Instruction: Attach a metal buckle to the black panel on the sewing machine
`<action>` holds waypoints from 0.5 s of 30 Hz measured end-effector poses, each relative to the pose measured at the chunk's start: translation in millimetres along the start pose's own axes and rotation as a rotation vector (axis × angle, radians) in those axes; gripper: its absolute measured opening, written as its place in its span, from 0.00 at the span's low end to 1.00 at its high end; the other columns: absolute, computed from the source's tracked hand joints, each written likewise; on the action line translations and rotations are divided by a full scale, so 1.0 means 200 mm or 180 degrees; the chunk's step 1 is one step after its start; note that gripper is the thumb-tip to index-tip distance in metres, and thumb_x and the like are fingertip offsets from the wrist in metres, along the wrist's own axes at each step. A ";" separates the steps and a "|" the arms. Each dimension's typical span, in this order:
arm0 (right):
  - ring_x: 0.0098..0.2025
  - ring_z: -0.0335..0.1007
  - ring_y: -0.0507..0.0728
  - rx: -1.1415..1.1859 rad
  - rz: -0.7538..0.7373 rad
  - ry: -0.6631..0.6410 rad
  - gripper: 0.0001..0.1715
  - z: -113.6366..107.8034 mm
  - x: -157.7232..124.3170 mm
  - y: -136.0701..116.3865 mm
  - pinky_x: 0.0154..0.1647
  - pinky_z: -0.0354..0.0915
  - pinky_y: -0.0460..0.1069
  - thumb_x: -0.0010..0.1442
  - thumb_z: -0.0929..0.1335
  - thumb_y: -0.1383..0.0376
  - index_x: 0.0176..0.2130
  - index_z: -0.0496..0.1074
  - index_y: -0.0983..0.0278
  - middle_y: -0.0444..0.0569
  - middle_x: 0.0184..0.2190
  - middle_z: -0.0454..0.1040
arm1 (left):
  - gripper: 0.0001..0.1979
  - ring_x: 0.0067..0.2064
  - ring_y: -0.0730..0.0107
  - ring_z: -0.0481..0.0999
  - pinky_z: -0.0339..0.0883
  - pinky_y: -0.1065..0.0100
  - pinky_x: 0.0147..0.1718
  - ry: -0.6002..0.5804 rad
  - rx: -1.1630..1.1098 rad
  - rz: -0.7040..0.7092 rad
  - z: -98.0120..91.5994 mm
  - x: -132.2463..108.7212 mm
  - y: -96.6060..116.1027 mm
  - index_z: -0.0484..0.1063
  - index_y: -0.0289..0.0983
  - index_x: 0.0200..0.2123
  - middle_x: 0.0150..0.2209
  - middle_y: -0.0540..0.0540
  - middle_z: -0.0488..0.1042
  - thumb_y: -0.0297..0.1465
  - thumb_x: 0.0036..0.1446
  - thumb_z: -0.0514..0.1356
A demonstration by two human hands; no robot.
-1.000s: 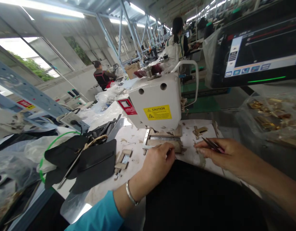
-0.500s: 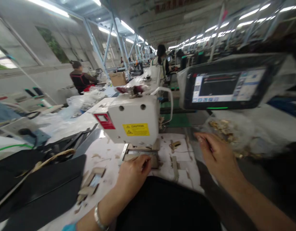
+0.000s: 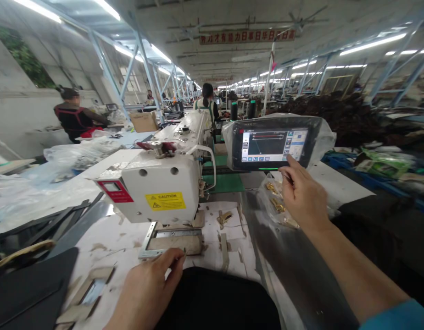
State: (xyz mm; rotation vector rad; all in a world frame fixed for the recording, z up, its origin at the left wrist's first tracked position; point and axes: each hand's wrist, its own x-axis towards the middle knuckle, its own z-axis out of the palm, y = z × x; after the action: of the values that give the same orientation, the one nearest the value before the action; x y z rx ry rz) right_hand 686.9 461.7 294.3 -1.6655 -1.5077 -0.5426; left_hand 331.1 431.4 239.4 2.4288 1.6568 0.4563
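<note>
My left hand (image 3: 152,282) rests low in front of a white sewing machine (image 3: 160,185), thumb and forefinger pinched together. Anything between those fingertips is too small to make out. Just beyond them lies the machine's metal clamp frame (image 3: 150,238) with a brownish pad (image 3: 177,245). Below the left fingers spreads a black panel (image 3: 219,298). My right hand (image 3: 304,197) is raised to a plastic-wrapped touchscreen (image 3: 270,142), forefinger stretched to its lower right part. Its other fingers are curled, with something small and dark showing by the thumb that I cannot identify.
A clear bag of gold-coloured metal fittings (image 3: 277,204) lies beneath the screen. Black pieces (image 3: 36,288) and a brownish cut-out frame (image 3: 88,293) are at left. Co-workers sit farther back, one person (image 3: 77,114) at left and another (image 3: 207,103) ahead.
My right hand has risen from beside the bag of fittings to the touchscreen, its forefinger now extended. My left hand stays pinched near the clamp, slightly nearer me. The camera view has shifted.
</note>
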 end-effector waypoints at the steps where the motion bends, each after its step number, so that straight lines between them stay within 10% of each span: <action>1: 0.55 0.71 0.64 -0.0033 -0.0028 -0.0045 0.13 0.00 0.02 0.00 0.50 0.68 0.57 0.63 0.62 0.68 0.46 0.72 0.61 0.50 0.64 0.63 | 0.11 0.32 0.60 0.82 0.71 0.65 0.31 -0.0054 0.0059 -0.0111 -0.01 0.00 0.00 0.75 0.44 0.39 0.32 0.52 0.81 0.33 0.62 0.52; 9: 0.55 0.70 0.70 0.0238 -0.0399 -0.0039 0.18 0.00 -0.05 -0.11 0.49 0.66 0.60 0.64 0.60 0.62 0.48 0.73 0.62 0.58 0.57 0.71 | 0.09 0.36 0.61 0.82 0.71 0.65 0.37 0.0201 0.0003 -0.0304 -0.02 0.04 0.06 0.77 0.41 0.40 0.33 0.48 0.82 0.29 0.61 0.56; 12: 0.36 0.76 0.66 0.1027 0.0211 -0.1004 0.20 0.09 -0.14 -0.25 0.35 0.66 0.57 0.64 0.59 0.57 0.43 0.75 0.62 0.56 0.35 0.79 | 0.09 0.35 0.63 0.82 0.70 0.67 0.36 0.0330 0.0080 -0.0230 0.03 0.09 0.06 0.78 0.40 0.40 0.33 0.45 0.82 0.29 0.60 0.57; 15: 0.16 0.61 0.54 0.2238 0.1448 -0.2279 0.21 0.22 -0.24 -0.41 0.17 0.52 0.50 0.60 0.62 0.52 0.39 0.75 0.63 0.48 0.20 0.72 | 0.10 0.34 0.62 0.81 0.70 0.67 0.34 0.0354 0.0273 -0.0257 0.08 0.14 0.06 0.79 0.40 0.40 0.33 0.44 0.82 0.30 0.60 0.57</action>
State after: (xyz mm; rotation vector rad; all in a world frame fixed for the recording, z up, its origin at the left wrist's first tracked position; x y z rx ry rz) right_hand 589.2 464.6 254.7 -1.5863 -1.4499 0.8265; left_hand 355.9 454.0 231.5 2.4257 1.8485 0.5276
